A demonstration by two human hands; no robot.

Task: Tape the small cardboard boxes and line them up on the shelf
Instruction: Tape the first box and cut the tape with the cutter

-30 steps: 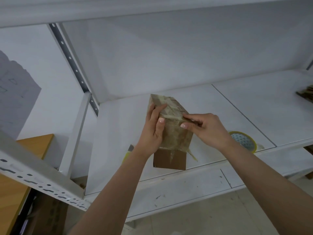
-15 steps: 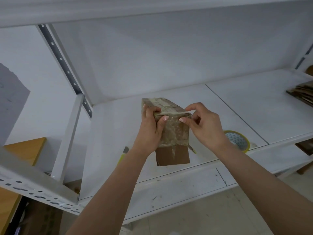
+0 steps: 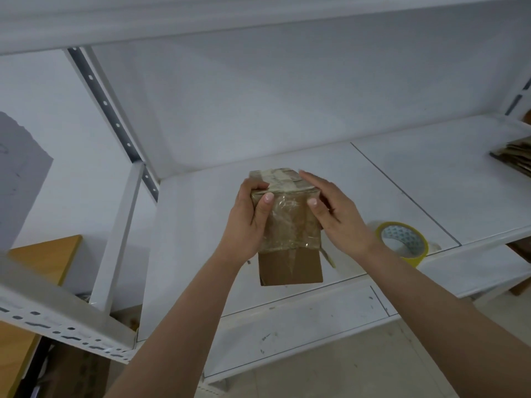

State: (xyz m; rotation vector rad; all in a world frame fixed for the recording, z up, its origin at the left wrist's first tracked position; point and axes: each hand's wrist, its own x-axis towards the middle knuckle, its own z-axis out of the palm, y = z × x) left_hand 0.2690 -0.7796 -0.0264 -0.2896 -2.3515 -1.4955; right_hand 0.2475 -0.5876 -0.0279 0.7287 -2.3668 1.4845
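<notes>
A small brown cardboard box, its upper half wrapped in clear tape, is held upright above the front of the white shelf. My left hand grips its left side, thumb on the front face. My right hand lies against its right side, fingers stretched along the top edge and thumb on the front. A roll of clear tape with a yellow rim lies on the shelf just right of my right wrist. A loose tape end hangs at the box's lower right corner.
Flattened cardboard pieces are stacked at the far right of the shelf. A white slotted upright and a slotted beam stand to the left, with an orange wooden tabletop behind. Another shelf board runs overhead.
The box has been turned upright and squared toward me. My right hand moved from pinching the top edge to lying flat along the box's right side.
</notes>
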